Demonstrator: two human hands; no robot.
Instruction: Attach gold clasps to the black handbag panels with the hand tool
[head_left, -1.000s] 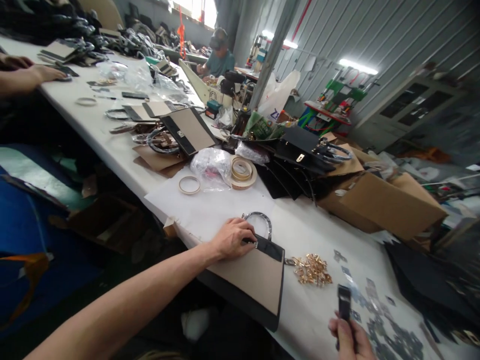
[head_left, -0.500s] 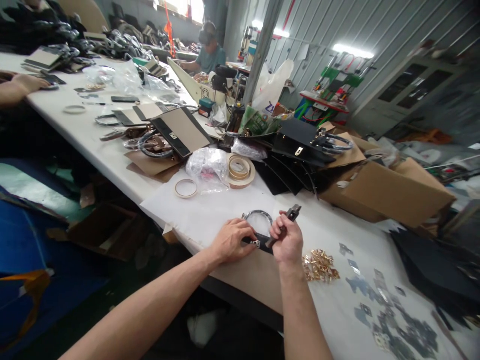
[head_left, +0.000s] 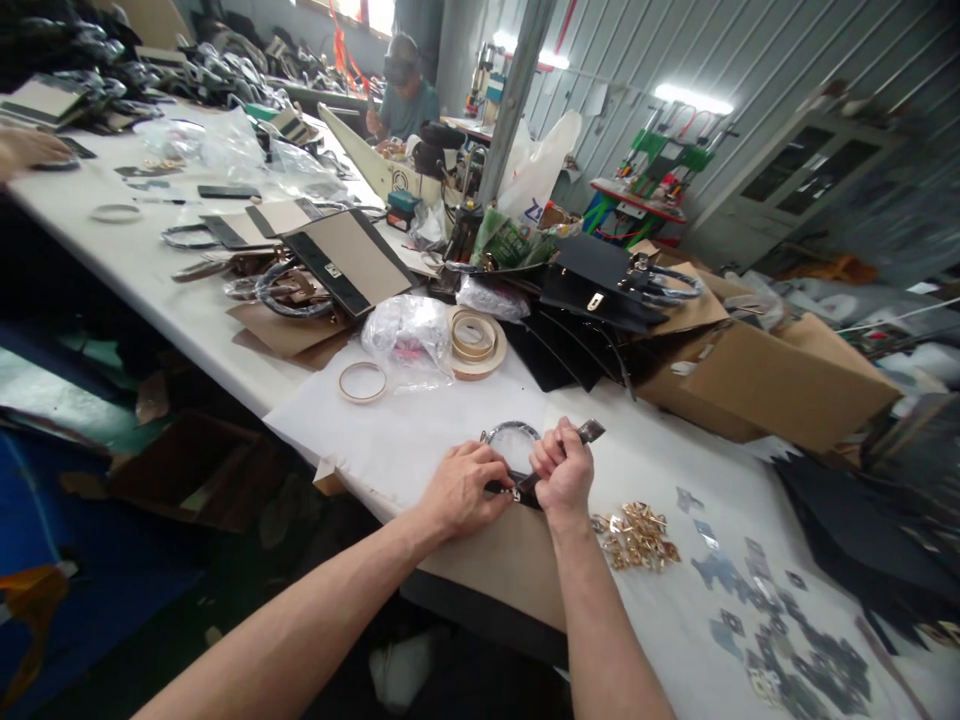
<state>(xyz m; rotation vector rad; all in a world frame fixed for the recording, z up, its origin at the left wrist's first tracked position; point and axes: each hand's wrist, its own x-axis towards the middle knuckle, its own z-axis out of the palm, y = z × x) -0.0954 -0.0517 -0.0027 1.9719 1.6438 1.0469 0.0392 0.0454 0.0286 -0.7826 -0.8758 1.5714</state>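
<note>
Bag panel [head_left: 510, 565] lies along the near edge of the table [head_left: 630, 450], its black strip farthest from the person. The step in hand looks like working a small metal fitting [head_left: 516, 494] on that strip; the next move seems to call for steady bracing and a well-aligned tool. The left hand [head_left: 466, 490] arches over the strip, fingers half-curled, its grip unclear; the right hand [head_left: 561, 470] is fisted around a dark tool [head_left: 592, 431], tilted, both forearms converging.
</note>
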